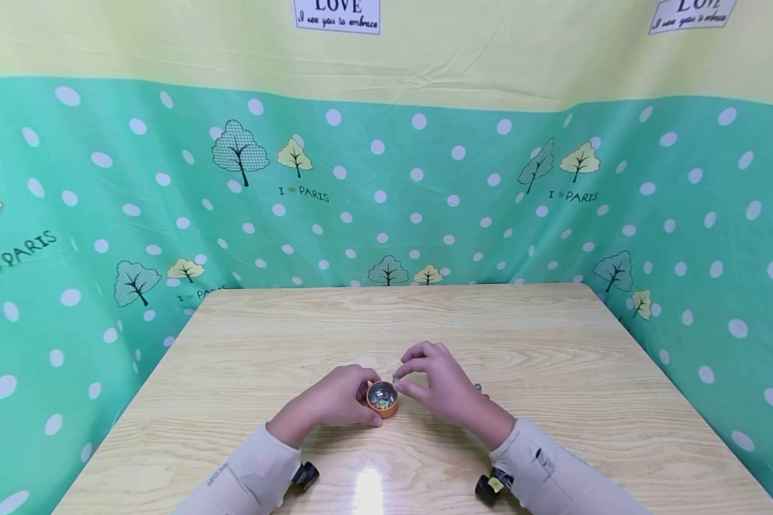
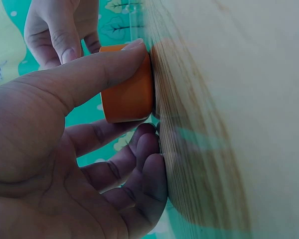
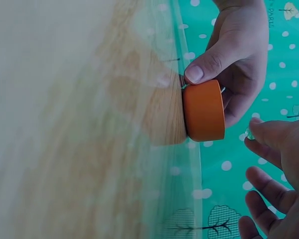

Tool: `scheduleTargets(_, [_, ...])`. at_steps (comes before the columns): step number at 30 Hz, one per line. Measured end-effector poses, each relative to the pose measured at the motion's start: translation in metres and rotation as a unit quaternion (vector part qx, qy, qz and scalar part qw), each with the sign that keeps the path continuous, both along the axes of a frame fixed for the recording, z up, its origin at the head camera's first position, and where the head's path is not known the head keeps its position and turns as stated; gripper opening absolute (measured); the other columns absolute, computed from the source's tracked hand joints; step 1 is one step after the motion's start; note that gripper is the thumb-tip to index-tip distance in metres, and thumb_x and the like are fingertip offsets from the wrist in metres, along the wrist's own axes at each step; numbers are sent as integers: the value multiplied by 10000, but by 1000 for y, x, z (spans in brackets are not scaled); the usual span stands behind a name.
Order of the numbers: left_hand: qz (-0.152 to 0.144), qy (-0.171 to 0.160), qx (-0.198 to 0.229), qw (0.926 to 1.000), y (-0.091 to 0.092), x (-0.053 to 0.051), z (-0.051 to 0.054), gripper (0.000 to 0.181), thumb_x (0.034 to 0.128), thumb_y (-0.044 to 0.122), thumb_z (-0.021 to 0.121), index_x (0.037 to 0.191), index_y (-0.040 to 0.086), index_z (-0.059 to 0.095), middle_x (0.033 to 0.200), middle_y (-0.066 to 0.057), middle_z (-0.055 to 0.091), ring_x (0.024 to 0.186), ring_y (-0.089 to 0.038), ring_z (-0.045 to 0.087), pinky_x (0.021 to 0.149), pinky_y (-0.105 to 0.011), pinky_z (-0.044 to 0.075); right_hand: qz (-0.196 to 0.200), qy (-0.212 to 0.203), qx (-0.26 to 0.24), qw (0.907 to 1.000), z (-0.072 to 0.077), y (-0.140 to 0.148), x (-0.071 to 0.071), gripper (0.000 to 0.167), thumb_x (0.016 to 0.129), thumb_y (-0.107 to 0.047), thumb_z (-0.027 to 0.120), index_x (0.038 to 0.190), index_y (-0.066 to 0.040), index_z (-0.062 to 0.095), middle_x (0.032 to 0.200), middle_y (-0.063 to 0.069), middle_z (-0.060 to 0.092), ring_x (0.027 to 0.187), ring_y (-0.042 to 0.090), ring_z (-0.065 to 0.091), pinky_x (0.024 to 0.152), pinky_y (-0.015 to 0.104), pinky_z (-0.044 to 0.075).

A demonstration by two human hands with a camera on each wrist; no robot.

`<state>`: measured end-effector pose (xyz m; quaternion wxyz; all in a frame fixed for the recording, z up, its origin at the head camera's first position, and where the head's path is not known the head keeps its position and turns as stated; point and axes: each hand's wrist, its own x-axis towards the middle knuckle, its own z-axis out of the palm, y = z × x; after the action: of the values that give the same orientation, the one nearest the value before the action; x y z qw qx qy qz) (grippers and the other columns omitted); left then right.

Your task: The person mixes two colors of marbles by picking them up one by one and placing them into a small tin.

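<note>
A small orange bowl [image 1: 383, 409] with a shiny metallic inside stands upright on the table, several small glassy pieces lying in it. My left hand [image 1: 343, 395] holds it from the left, thumb on the near side and fingers behind; the thumb shows along its wall in the left wrist view. Just right of the rim, above the table, my right hand [image 1: 439, 383] pinches a small clear greenish marble [image 3: 249, 133] between thumb and forefinger. The other right fingers are spread apart in the right wrist view. Small glassy marbles [image 1: 479, 388] lie beside the right wrist, partly hidden by it.
The bowl stands on a light wooden table [image 1: 283, 322], toward its near side. A green and yellow curtain [image 1: 419, 172] with dots and trees hangs behind the table and along both sides. Black wrist devices [image 1: 487, 491] sit under both sleeves.
</note>
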<state>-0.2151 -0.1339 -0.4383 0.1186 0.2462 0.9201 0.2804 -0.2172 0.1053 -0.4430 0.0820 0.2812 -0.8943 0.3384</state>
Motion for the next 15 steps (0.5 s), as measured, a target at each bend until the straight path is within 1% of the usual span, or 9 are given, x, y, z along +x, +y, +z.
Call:
scheduleTargets(6, [5,-3,3,10000,0,-1,-2,483,745,338,934,1121,138,706,878,39,623,763,-119,530,671,-290,444,-22,-71,36,10000,0,0,0,90,894,-318,827,973,-276,813,1197,-61,632,1119,149,511,957,429,478])
scheduleTargets(15, [13,-75,12,10000,0,-1,-3,493,745,344,938,1127,141,703,892,50,629,777,-116,545,691,-294,461,48,-206,28,9998,1,0,1,84,900,-301,823,975,-265,813,1206,-46,634,1133,171,512,974,451,473])
